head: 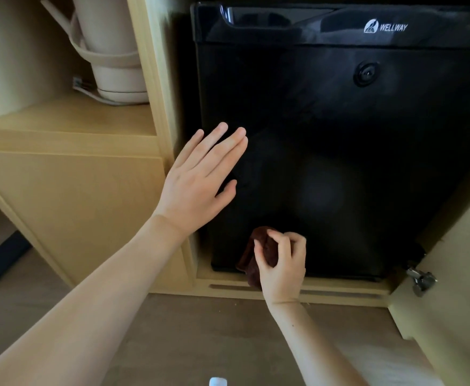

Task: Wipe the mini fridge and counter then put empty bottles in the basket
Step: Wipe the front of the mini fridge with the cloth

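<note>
A black mini fridge [339, 151] with a white WELLWAY logo stands shut inside a light wooden cabinet. My left hand [197, 179] is spread flat with its fingers apart, at the left side of the fridge door about halfway up. My right hand [282, 263] grips a bunched dark brown cloth [261, 246] and presses it against the bottom of the door, near the lower left corner. No bottles or basket are visible, apart from a small white cap [218, 381] at the bottom edge of the frame.
On a wooden shelf [69, 118] to the left stands a beige kettle [111, 51] on its base with a cord. The cabinet door [456, 288] hangs open at the right on a metal hinge [420, 277]. Below lies grey-brown floor [200, 335].
</note>
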The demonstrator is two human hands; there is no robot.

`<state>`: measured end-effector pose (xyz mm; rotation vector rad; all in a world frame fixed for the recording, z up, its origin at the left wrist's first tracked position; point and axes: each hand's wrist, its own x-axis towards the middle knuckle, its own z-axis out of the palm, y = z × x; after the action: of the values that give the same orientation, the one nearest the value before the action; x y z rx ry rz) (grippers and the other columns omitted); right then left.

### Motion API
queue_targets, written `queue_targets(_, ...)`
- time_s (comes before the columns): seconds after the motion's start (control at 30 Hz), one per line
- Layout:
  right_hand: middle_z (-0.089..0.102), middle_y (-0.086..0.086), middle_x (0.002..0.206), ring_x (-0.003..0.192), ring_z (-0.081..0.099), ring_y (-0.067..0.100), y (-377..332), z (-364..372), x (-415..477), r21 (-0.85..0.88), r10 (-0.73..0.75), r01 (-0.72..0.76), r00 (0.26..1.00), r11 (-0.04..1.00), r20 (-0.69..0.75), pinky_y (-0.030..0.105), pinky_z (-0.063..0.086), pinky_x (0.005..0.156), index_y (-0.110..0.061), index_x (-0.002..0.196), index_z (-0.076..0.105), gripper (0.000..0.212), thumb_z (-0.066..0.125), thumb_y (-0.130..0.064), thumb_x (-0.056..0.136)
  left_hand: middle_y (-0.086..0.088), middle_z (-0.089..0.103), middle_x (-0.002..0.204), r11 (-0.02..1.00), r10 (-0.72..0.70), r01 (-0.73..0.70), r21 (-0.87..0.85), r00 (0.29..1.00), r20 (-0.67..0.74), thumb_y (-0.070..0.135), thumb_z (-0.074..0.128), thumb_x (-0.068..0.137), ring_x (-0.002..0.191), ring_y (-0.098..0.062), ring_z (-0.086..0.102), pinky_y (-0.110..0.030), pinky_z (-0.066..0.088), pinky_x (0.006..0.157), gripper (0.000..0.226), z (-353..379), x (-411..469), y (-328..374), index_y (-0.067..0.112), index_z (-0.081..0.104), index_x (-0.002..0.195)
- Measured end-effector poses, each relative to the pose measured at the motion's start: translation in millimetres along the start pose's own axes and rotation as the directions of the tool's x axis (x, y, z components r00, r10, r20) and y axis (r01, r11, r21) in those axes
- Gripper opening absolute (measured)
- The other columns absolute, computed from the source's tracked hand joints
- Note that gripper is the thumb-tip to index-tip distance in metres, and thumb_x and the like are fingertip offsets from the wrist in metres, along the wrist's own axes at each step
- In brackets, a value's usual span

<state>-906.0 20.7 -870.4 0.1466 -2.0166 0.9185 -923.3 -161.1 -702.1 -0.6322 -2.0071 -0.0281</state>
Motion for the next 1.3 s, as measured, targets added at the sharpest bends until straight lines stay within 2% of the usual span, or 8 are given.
queue_targets(0.23, 0.054, 0.01, 0.102, 0.087, 0.062, 0.023, 20, -5, -31, -0.088, 0.016, 0.005, 0.973, 0.996, 0.229, 0.029, 0.059, 0.057, -0.012, 0.1, 0.066, 0.037, 0.089, -0.015, 0.071, -0.001, 0.036, 0.158, 0.999, -0.037, 0.037, -0.001, 0.999, 0.033, 0.018, 0.061, 0.094, 0.15, -0.021, 0.025, -0.043, 0.019, 0.124, 0.064, -4, 1, 6, 0.014, 0.035, 0.152)
queue_targets(0.3, 0.054, 0.007, 0.101, 0.086, 0.062, 0.02, 11, -13, -26, -0.035, 0.01, -0.003, 0.983, 0.999, 0.182, 0.031, 0.061, 0.06, -0.012, 0.099, 0.069, 0.033, 0.088, -0.014, 0.073, -0.002, 0.038, 0.158, 1.0, -0.024, 0.024, 0.006, 0.999, 0.043, 0.018, 0.062, 0.094, 0.15, -0.021, 0.026, -0.043, 0.019, 0.124, 0.063, -8, 3, 5, 0.013, 0.037, 0.152)
queue_targets(0.47, 0.048, -0.003, 0.105, 0.093, 0.056, 0.008, -39, -44, 37, 0.172, -0.085, 0.093, 0.995, 0.981, -0.052, 0.007, 0.045, 0.086, -0.013, 0.104, 0.07, 0.028, 0.082, -0.018, 0.079, -0.003, 0.045, 0.153, 1.0, 0.027, -0.027, 0.001, 0.999, 0.035, 0.016, 0.063, 0.092, 0.146, -0.022, 0.034, -0.044, 0.02, 0.123, 0.058, -27, 10, -6, 0.011, 0.046, 0.147)
queue_targets(0.57, 0.045, -0.006, 0.107, 0.096, 0.05, -0.002, -82, -60, 98, 0.256, -0.125, 0.178, 0.97, 0.95, -0.208, 0.008, 0.041, 0.087, -0.011, 0.105, 0.069, 0.027, 0.079, -0.02, 0.082, -0.003, 0.045, 0.153, 0.997, 0.022, -0.022, 0.072, 1.0, 0.011, 0.018, 0.062, 0.092, 0.145, -0.023, 0.036, -0.046, 0.021, 0.123, 0.056, -37, 13, -16, 0.01, 0.047, 0.146)
queue_targets(0.7, 0.052, 0.009, 0.099, 0.092, 0.047, 0.004, -125, -70, 165, 0.233, -0.206, 0.297, 0.915, 0.926, -0.347, 0.006, 0.038, 0.087, -0.005, 0.102, 0.071, 0.025, 0.081, -0.016, 0.082, -0.002, 0.044, 0.154, 0.991, -0.025, 0.028, 0.13, 0.999, -0.022, 0.023, 0.063, 0.092, 0.147, -0.022, 0.032, -0.046, 0.015, 0.124, 0.059, -44, 19, -29, 0.013, 0.045, 0.148)
queue_targets(0.87, 0.052, 0.005, 0.104, 0.09, 0.053, 0.011, -140, -61, 190, 0.118, -0.271, 0.294, 0.946, 0.948, -0.178, 0.006, 0.041, 0.075, -0.014, 0.108, 0.069, 0.025, 0.075, -0.023, 0.085, 0.002, 0.04, 0.156, 0.986, -0.028, 0.035, 0.165, 0.999, -0.046, 0.028, 0.064, 0.09, 0.149, -0.021, 0.028, -0.045, 0.007, 0.125, 0.065, -42, 23, -35, 0.017, 0.041, 0.151)
queue_targets(1.0, 0.052, 0.001, 0.104, 0.088, 0.055, 0.015, -134, -54, 182, 0.076, -0.284, 0.292, 0.954, 0.953, -0.099, 0.021, 0.049, 0.064, -0.022, 0.107, 0.068, 0.023, 0.072, -0.028, 0.085, 0.003, 0.04, 0.156, 0.986, -0.013, 0.023, 0.165, 0.998, -0.063, 0.029, 0.063, 0.09, 0.147, -0.022, 0.03, -0.045, 0.009, 0.125, 0.066, -37, 22, -38, 0.018, 0.04, 0.151)
queue_targets(1.3, 0.057, 0.006, 0.102, 0.087, 0.055, 0.018, -113, -34, 133, 0.036, -0.309, 0.309, 0.951, 0.95, 0.0, 0.027, 0.05, 0.055, -0.016, 0.109, 0.072, 0.024, 0.073, -0.025, 0.087, 0.0, 0.042, 0.155, 0.99, -0.036, 0.047, 0.132, 0.996, -0.083, 0.025, 0.062, 0.092, 0.148, -0.023, 0.031, -0.046, 0.01, 0.125, 0.061, -35, 21, -37, 0.015, 0.044, 0.149)
